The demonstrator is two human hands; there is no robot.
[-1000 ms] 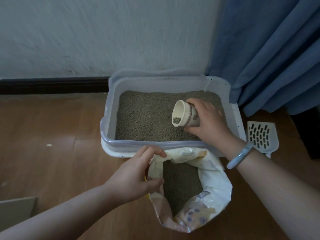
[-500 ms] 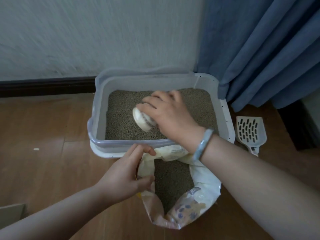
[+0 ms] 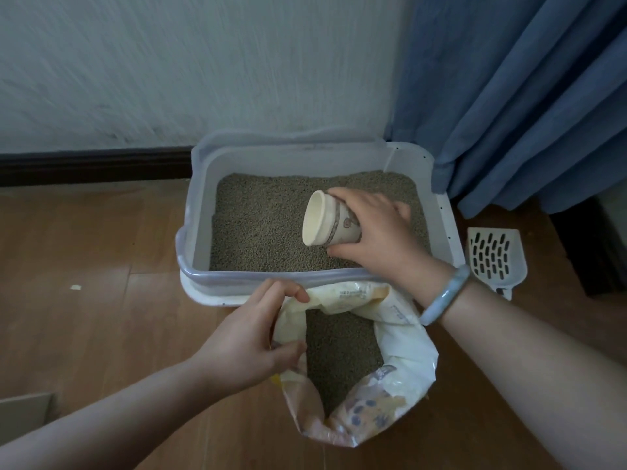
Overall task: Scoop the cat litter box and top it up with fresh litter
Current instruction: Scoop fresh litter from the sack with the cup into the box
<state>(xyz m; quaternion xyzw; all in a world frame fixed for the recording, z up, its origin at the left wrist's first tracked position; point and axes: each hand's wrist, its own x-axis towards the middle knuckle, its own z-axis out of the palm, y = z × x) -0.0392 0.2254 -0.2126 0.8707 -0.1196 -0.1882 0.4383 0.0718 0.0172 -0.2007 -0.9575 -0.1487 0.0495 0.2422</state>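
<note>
A translucent white litter box (image 3: pixel 200 205) stands on the floor against the wall, filled with grey-green litter (image 3: pixel 258 218). Above the litter, my right hand (image 3: pixel 376 228) grips a paper cup (image 3: pixel 327 223) lying on its side with its empty mouth turned left. In front of the box sits an open cream litter bag (image 3: pixel 403 364) with litter inside. My left hand (image 3: pixel 251 340) pinches the bag's left rim and holds it open. A white slotted scoop (image 3: pixel 495 259) lies on the floor right of the box.
Blue curtains (image 3: pixel 515 96) hang at the right, touching the box's back right corner. A dark skirting board (image 3: pixel 91 164) runs along the white wall. The corner of a pale flat object (image 3: pixel 23 412) shows at lower left on the wooden floor.
My right hand tipped the cup down over the litter, then swung it back to the right on its side; the cup now looks empty. My left hand kept holding the bag rim.
</note>
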